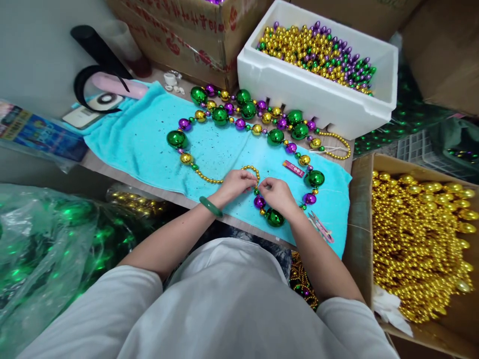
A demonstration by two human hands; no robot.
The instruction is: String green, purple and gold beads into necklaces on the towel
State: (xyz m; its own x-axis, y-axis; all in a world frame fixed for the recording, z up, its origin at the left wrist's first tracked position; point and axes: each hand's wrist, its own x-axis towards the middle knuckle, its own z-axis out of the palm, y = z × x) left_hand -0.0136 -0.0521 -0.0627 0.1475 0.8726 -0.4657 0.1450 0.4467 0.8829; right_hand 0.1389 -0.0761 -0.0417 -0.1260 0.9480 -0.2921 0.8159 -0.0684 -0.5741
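A long bead necklace (276, 137) of green, purple and gold balls curves in a loop over a turquoise towel (149, 144). My left hand (238, 183) pinches at the necklace's small gold bead strand, near where it meets a green bead. Close beside it, my right hand (277, 193) is closed with its fingertips pinched on the same joint. Whether a thin thread lies between the fingers is too small to make out. Near my right forearm lie pink-handled snips (322, 230). A small magenta packet (294, 168) rests inside the loop.
Behind the towel stands a white foam box (310, 85) of loose beads, beside a cardboard box (187, 35). At right is a carton (361, 199) with gold bead strands (419, 249). Plastic-wrapped green balls (67, 249) lie at left. A black headband (80, 87) sits at the back left.
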